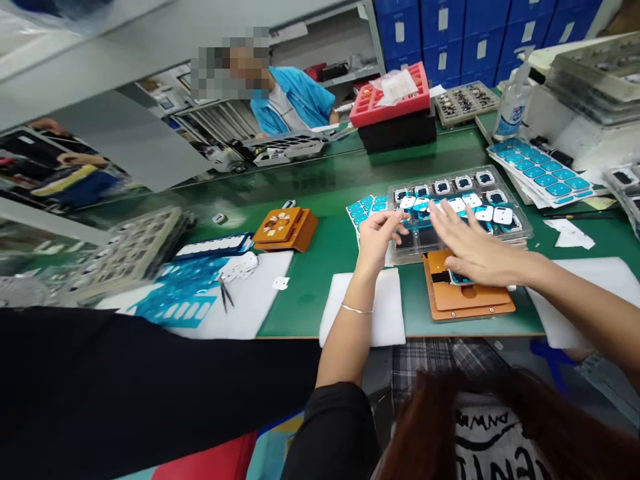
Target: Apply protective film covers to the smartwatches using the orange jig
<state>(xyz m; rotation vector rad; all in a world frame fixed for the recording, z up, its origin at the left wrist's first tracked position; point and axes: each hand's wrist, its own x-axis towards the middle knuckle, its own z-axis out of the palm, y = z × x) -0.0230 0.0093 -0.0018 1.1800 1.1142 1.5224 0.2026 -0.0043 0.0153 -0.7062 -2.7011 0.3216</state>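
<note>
My left hand (381,233) is raised at the left edge of a clear plastic tray (415,253). Its thumb and forefinger are pinched together beside a blue-backed strip of white stickers (455,205); what they hold is too small to make out. Palm down, my right hand (465,247) hovers with fingers outstretched and apart, its fingertips over the strip. Beneath that palm is an orange fixture (473,303) with a white-edged part (459,278) in it, partly hidden by the hand. Several square white-framed parts (443,187) sit in the tray's pockets.
A white foam pad (390,313) lies left of the fixture. Another orange fixture (285,228), tweezers (225,293) and blue sticker film (175,290) are further left. Blue sticker sheets (545,170) and a pump bottle (513,107) stand right. A co-worker (295,100) sits opposite; a black sleeve (125,393) crosses lower left.
</note>
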